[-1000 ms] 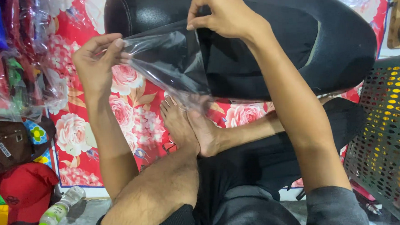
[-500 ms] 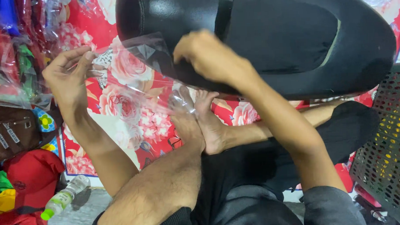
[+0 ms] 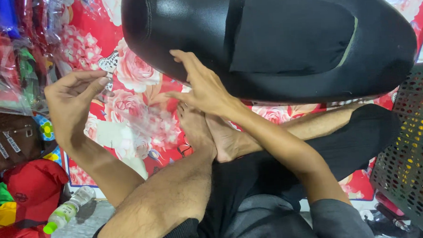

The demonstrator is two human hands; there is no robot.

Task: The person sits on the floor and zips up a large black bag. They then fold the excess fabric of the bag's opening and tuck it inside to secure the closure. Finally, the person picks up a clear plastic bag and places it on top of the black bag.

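A large black padded seat (image 3: 284,41) lies across the top of the view on a red floral mat (image 3: 125,75). A clear plastic sheet (image 3: 143,119) stretches loosely between my hands below the seat's left end. My left hand (image 3: 75,102) pinches its left edge with thumb and fingertips. My right hand (image 3: 201,86) rests against the seat's lower left rim, fingers spread, with the sheet's other end at the thumb. My crossed bare feet (image 3: 207,133) lie just under the right hand.
Packaged goods in clear wrap (image 3: 12,51) and a brown bag (image 3: 11,145) stand at the left. Red cloth (image 3: 31,186) and a small bottle with a green cap (image 3: 67,211) lie at lower left. A dark perforated basket (image 3: 409,154) stands at the right.
Both hands have come down from the seat's top edge with the plastic sheet. The right hand moved down and left to the seat's lower rim; the sheet now hangs lower and slacker.
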